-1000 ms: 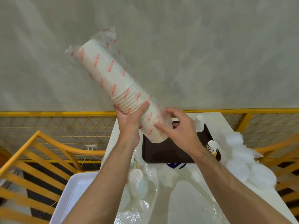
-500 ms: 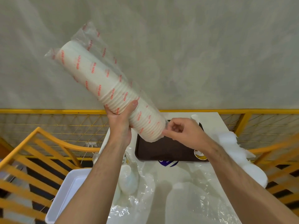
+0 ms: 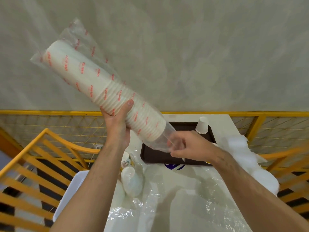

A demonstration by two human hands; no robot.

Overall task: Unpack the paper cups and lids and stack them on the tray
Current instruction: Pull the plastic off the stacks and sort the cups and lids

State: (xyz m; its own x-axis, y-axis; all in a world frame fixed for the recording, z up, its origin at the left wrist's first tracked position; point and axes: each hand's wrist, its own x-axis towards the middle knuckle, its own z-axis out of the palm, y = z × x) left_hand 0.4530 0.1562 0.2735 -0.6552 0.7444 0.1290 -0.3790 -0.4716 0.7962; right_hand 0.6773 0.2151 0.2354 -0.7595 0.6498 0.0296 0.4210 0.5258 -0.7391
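A long stack of white paper cups (image 3: 93, 84) sits inside a clear plastic sleeve with red print, held up at a slant above the table. My left hand (image 3: 117, 124) grips the stack round its middle. My right hand (image 3: 187, 146) pinches the loose end of the plastic sleeve (image 3: 167, 139) just below the stack's lower end. Under my hands lies the dark brown tray (image 3: 184, 126), with a single white cup (image 3: 202, 125) upside down at its far right corner.
Packs of white lids (image 3: 247, 158) lie in plastic along the white table's right side. Crumpled clear plastic (image 3: 150, 206) and more wrapped cups (image 3: 130, 180) cover the near table. A white bin (image 3: 73, 190) stands at the left. Yellow railings (image 3: 41, 158) flank the table.
My right hand has drawn the sleeve's open end down and away from the stack's lower end. The stack stays raised in my left hand.
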